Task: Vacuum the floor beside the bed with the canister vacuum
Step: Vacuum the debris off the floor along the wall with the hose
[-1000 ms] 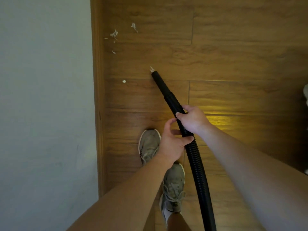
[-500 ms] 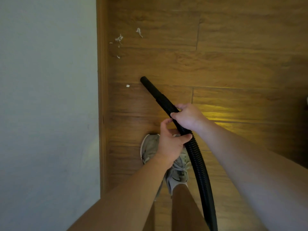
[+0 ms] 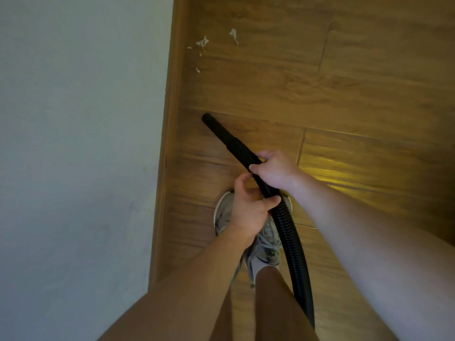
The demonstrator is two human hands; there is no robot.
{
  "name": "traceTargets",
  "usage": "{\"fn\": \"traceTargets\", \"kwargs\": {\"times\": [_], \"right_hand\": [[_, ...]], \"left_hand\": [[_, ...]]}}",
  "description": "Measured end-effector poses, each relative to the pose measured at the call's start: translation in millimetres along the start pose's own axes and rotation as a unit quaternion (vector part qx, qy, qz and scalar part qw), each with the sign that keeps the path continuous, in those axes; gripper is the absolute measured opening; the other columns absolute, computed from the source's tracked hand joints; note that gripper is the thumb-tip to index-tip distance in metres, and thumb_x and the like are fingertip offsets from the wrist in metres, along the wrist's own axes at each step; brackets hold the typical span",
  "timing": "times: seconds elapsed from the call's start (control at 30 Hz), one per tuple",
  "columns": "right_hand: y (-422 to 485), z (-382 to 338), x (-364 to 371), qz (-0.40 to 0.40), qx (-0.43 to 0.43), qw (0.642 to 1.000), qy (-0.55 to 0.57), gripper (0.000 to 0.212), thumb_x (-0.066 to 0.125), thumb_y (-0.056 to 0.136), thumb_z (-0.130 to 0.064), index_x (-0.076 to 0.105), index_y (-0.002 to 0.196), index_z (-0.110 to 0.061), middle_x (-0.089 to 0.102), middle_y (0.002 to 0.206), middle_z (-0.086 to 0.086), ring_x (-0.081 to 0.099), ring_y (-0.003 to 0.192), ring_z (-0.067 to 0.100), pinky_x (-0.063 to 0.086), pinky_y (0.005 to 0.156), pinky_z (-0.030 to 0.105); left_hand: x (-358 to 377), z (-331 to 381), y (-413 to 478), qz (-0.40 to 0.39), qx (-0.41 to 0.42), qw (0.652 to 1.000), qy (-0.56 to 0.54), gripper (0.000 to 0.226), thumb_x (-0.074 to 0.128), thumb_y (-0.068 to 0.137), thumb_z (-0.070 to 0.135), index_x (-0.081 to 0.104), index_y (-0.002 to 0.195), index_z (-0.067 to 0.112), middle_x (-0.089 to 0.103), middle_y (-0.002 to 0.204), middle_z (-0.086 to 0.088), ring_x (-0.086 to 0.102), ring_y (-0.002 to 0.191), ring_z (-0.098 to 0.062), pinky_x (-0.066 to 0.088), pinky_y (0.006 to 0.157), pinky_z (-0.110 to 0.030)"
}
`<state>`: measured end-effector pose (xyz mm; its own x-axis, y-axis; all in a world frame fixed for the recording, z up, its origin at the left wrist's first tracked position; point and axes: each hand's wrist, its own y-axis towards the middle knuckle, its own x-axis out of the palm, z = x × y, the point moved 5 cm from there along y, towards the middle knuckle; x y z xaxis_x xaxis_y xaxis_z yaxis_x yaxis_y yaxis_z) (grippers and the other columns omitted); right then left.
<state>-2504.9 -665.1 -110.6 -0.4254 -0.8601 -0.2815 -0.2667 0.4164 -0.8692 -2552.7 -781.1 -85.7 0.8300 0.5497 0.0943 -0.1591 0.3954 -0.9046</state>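
So the black ribbed plastic vacuum hose (image 3: 288, 230) looks light and bendy, the kind that flops and twists if you grab it too far back, while the smooth black nozzle tube (image 3: 226, 136) on its front end looks stiff. Best spot to hold, I'd say, is right where ribbed meets smooth. That's pretty much where the right hand (image 3: 275, 171) is, fingers wrapped round the hose just behind the tube. The left hand (image 3: 248, 210) sits right below it, thumb and fingers curled round the ribbed part, so both are grasping it. The ribs should give decent grip. The tube's tip is down by the brown wood-plank floor (image 3: 344, 82), can't tell if it's touching, near the wooden bed rail (image 3: 170, 119). The small white paper-like scraps (image 3: 202, 43) lie well ahead of it beside that rail. The canister isn't in view, and the hose trails back past the grey sneakers (image 3: 268, 254).
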Motion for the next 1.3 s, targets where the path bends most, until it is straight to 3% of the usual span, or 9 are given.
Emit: {"fn": "traceTargets", "kwargs": {"times": [0.1, 0.27, 0.33, 0.5, 0.67, 0.83, 0.93, 1.13, 1.3], "right_hand": [[7.1, -2.7, 5.2, -0.002, -0.006, 1.0, 0.01, 0.033, 0.062, 0.094, -0.031, 0.065, 0.127, -0.03, 0.071, 0.106, -0.001, 0.068, 0.093, 0.02, 0.054, 0.083, 0.031], [17.4, -11.9, 9.6, -0.004, -0.02, 0.999, 0.05, 0.041, 0.065, 0.093, -0.032, 0.061, 0.133, -0.029, 0.07, 0.11, -0.002, 0.067, 0.095, 0.018, 0.054, 0.087, 0.032], [21.3, -16.3, 6.8, -0.005, -0.031, 0.998, 0.045, 0.04, 0.065, 0.094, -0.031, 0.061, 0.134, -0.029, 0.069, 0.11, -0.002, 0.065, 0.092, 0.017, 0.051, 0.079, 0.028], [30.9, -23.0, -6.6, -0.006, -0.055, 0.998, 0.017, 0.035, 0.062, 0.097, -0.03, 0.062, 0.132, -0.025, 0.064, 0.098, -0.006, 0.063, 0.092, 0.016, 0.044, 0.075, 0.024], [46.8, -31.4, -23.0, 0.013, -0.058, 0.998, 0.006, 0.04, 0.061, 0.097, -0.033, 0.059, 0.136, -0.023, 0.064, 0.108, -0.003, 0.064, 0.104, 0.02, 0.046, 0.082, 0.027], [63.0, -34.2, -33.9, 0.035, -0.072, 0.997, 0.008, 0.042, 0.059, 0.097, -0.037, 0.057, 0.138, -0.025, 0.068, 0.112, 0.0, 0.065, 0.099, 0.02, 0.047, 0.079, 0.027], [71.2, -41.3, -41.8, 0.042, -0.088, 0.995, 0.018, 0.039, 0.058, 0.097, -0.037, 0.06, 0.133, -0.024, 0.071, 0.108, 0.002, 0.068, 0.097, 0.023, 0.055, 0.085, 0.037], [80.0, -53.4, -53.9, 0.033, -0.09, 0.995, 0.034, 0.036, 0.056, 0.099, -0.035, 0.059, 0.133, -0.024, 0.069, 0.1, -0.002, 0.066, 0.086, 0.016, 0.048, 0.068, 0.027], [90.0, -73.5, -62.0, 0.04, -0.099, 0.994, 0.016, 0.031, 0.056, 0.1, -0.033, 0.062, 0.128, -0.021, 0.066, 0.087, -0.004, 0.061, 0.074, 0.01, 0.041, 0.058, 0.023]], "left_hand": [[-6.1, 0.9, 1.1, 0.012, 0.005, 1.0, -0.014, 0.071, 0.073, 0.082, -0.011, 0.042, 0.136, 0.023, 0.067, 0.109, -0.009, 0.074, 0.083, -0.01, 0.063, 0.08, -0.04], [-16.0, 3.2, 6.9, 0.033, -0.004, 0.999, -0.036, 0.074, 0.077, 0.081, -0.007, 0.045, 0.135, 0.033, 0.066, 0.12, -0.015, 0.073, 0.101, -0.025, 0.059, 0.091, -0.052], [-16.8, 6.8, 9.7, 0.038, -0.007, 0.999, -0.036, 0.074, 0.078, 0.08, -0.005, 0.046, 0.132, 0.036, 0.064, 0.124, -0.016, 0.072, 0.105, -0.027, 0.059, 0.092, -0.052], [-11.6, 20.2, 21.7, 0.019, -0.003, 0.999, -0.05, 0.079, 0.075, 0.082, -0.009, 0.044, 0.145, 0.027, 0.066, 0.124, -0.015, 0.073, 0.101, -0.027, 0.06, 0.089, -0.051], [-2.1, 43.0, 33.0, 0.004, 0.008, 0.997, -0.08, 0.076, 0.065, 0.086, -0.019, 0.042, 0.15, 0.016, 0.066, 0.122, -0.015, 0.075, 0.084, -0.01, 0.063, 0.075, -0.034], [1.3, 60.7, 47.8, -0.006, 0.014, 0.997, -0.073, 0.079, 0.067, 0.086, -0.017, 0.041, 0.152, 0.018, 0.064, 0.127, -0.026, 0.071, 0.095, -0.022, 0.062, 0.076, -0.035], [3.5, 73.5, 56.4, -0.008, 0.014, 0.997, -0.076, 0.08, 0.066, 0.086, -0.018, 0.041, 0.152, 0.018, 0.062, 0.131, -0.023, 0.069, 0.095, -0.019, 0.061, 0.074, -0.031], [1.9, 85.0, 70.7, -0.003, 0.005, 0.999, -0.041, 0.079, 0.075, 0.081, -0.012, 0.048, 0.147, 0.021, 0.065, 0.128, -0.017, 0.07, 0.108, -0.027, 0.06, 0.089, -0.048], [-3.2, 105.5, 79.5, -0.007, 0.001, 0.999, -0.037, 0.076, 0.075, 0.083, -0.009, 0.048, 0.146, 0.023, 0.069, 0.12, -0.016, 0.073, 0.1, -0.025, 0.058, 0.085, -0.054]]}}
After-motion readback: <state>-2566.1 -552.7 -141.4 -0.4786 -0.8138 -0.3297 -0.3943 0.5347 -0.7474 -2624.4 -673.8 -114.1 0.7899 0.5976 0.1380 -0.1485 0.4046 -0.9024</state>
